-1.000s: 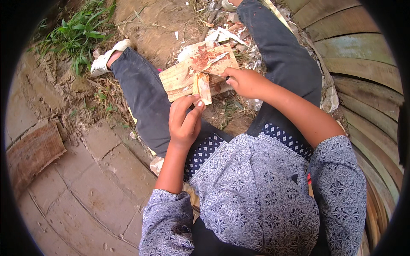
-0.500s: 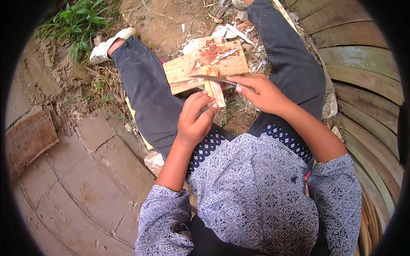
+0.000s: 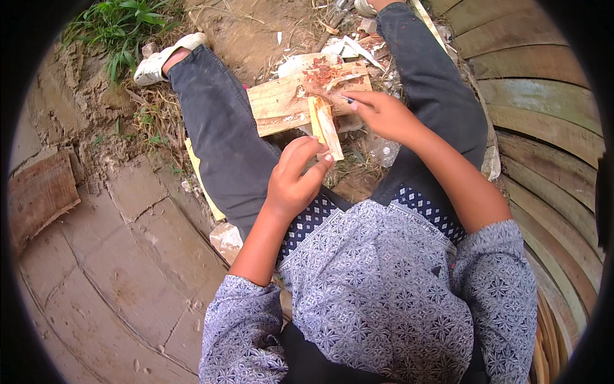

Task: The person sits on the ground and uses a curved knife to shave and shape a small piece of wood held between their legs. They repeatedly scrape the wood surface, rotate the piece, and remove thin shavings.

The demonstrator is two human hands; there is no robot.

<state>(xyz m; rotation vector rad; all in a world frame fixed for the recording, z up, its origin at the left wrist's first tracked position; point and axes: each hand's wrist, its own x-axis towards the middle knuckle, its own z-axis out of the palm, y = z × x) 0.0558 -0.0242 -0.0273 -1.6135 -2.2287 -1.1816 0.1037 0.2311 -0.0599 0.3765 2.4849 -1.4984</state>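
My left hand (image 3: 297,176) is closed, its thumb and fingers pinching the near end of a short pale strip of wood (image 3: 325,131). The strip slants up and away, its far end against a flat wooden board (image 3: 272,107) with reddish crumbs on top. In my right hand (image 3: 391,117) is a knife (image 3: 349,99); the fingers wrap round its dark handle. Little of the blade can be made out over the board, just right of the strip's far end. Both hands are between my spread legs, the right one farther forward.
White and brown shavings (image 3: 355,48) litter the ground beyond the board. Grey paving (image 3: 128,256) spreads at the left, with a brown slab (image 3: 43,195) on it. Green grass (image 3: 121,29) grows far left. A curved wall of wooden planks (image 3: 543,109) stands close on the right.
My right hand has moved slightly forward with the knife, off the strip where the blade lay across it. The strip now tilts more to the right in my left hand.
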